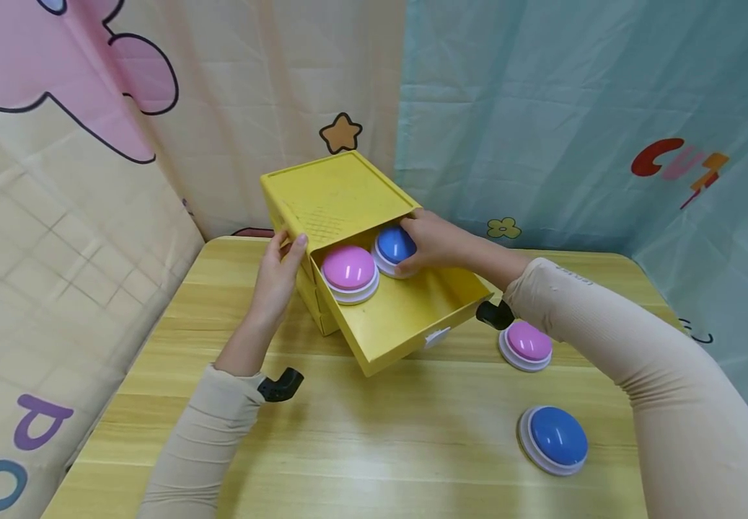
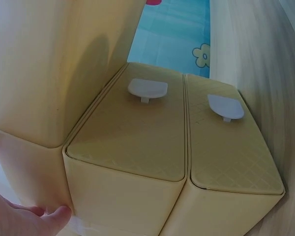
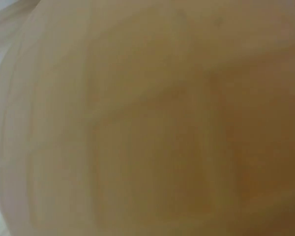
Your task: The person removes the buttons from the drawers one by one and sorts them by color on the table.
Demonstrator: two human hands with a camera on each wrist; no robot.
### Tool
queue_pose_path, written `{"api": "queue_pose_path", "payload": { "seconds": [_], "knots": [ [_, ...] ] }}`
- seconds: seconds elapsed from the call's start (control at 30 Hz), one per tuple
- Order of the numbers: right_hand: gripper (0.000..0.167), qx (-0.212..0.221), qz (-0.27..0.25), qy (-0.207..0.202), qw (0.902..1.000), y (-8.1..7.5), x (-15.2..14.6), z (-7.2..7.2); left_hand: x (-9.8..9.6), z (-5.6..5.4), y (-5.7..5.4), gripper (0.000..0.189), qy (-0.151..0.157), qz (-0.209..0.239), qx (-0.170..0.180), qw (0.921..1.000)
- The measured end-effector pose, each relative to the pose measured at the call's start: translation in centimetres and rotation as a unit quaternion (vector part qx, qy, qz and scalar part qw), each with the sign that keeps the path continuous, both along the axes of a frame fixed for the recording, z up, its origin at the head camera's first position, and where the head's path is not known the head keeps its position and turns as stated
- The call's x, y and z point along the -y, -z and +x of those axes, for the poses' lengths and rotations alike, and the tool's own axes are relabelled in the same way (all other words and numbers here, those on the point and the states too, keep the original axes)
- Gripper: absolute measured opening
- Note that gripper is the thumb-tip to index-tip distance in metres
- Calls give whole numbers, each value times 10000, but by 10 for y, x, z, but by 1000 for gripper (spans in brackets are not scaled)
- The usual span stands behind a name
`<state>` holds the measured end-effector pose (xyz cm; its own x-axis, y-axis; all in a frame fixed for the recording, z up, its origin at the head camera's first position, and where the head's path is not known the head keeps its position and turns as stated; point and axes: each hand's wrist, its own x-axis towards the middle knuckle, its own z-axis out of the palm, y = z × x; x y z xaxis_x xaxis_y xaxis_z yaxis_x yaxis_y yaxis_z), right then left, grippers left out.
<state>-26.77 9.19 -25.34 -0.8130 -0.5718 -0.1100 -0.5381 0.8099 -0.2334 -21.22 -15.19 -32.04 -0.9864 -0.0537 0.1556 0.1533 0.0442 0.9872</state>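
Note:
A yellow drawer unit (image 1: 337, 191) stands on the table with its top drawer (image 1: 406, 317) pulled out. My left hand (image 1: 276, 274) rests against the unit's left side near the top front corner, fingers extended; its thumb also shows low in the left wrist view. Inside the drawer, my right hand (image 1: 435, 241) grips a blue dome push button (image 1: 394, 245) with a white base, its fingertips partly hidden behind the dome. Beside it sits a pink push button (image 1: 350, 272). The right wrist view is filled by a blurred, grid-patterned yellow surface (image 3: 142, 118).
On the table (image 1: 361, 447), a second pink button (image 1: 528, 342) lies right of the drawer, and another blue button (image 1: 557, 437) lies nearer the front. Two closed lower drawers with white handles (image 2: 147, 88) show in the left wrist view. A patterned curtain (image 1: 542, 130) hangs behind.

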Motion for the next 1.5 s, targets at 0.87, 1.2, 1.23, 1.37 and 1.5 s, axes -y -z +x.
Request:
{"api": "queue_pose_path", "payload": {
  "seconds": [0.87,1.2,1.23,1.37,1.5],
  "knots": [
    [73,26,-1222,-220,9923,-22,-27,27,0,-2,1,76,-64,-85,-106,9999],
    [70,-294,-2279,-292,9728,-36,-78,59,1,0,0,78,-97,-99,-16,9999],
    [70,-337,-2340,-244,9713,-36,-85,64,1,0,0,78,-98,-94,-20,9999],
    [70,-600,-2498,19,9664,-32,-115,85,0,3,-3,75,-21,-40,-41,10000],
    [72,-915,-2472,402,9638,-18,-147,107,-3,11,-13,68,95,27,-25,9999]
  ]
}}
